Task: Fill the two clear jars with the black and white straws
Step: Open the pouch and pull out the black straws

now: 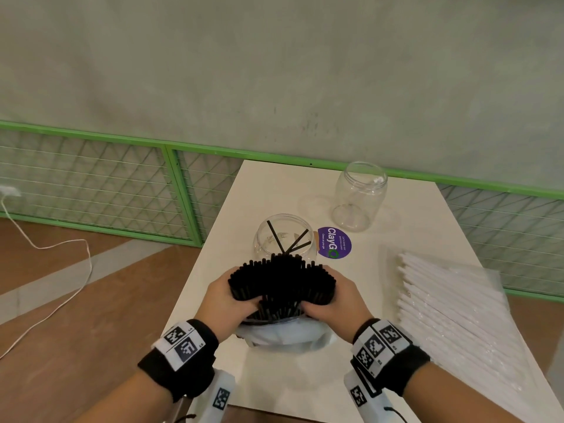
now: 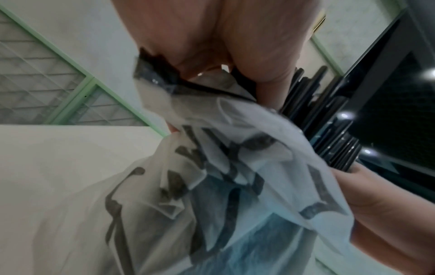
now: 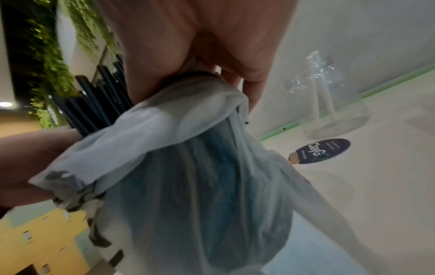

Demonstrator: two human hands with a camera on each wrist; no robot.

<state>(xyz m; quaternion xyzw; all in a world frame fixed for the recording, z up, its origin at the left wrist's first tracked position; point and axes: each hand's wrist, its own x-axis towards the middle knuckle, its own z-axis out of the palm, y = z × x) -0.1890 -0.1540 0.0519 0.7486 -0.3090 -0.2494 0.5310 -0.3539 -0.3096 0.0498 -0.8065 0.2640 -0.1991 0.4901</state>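
Note:
A thick bundle of black straws (image 1: pixel 282 280) stands upright in a crumpled plastic bag (image 1: pixel 283 332) at the table's middle. My left hand (image 1: pixel 230 303) grips the bundle's left side and my right hand (image 1: pixel 331 300) grips its right side. The wrist views show the bag (image 2: pixel 235 186) (image 3: pixel 188 158) bunched under the fingers, with black straws (image 2: pixel 329 115) (image 3: pixel 94 104) sticking out above. Just behind the bundle stands a clear jar (image 1: pixel 285 238) with three black straws in it. A second clear jar (image 1: pixel 360 195) (image 3: pixel 329 104) stands farther back right and holds a pale straw.
White straws in a clear wrapper (image 1: pixel 451 312) lie along the table's right side. A round purple sticker (image 1: pixel 334 242) (image 3: pixel 321 150) sits between the jars. The white table (image 1: pixel 213 270) ends at a green mesh fence (image 1: pixel 171 178) behind. A white cable (image 1: pixel 61 270) trails on the wooden floor to the left.

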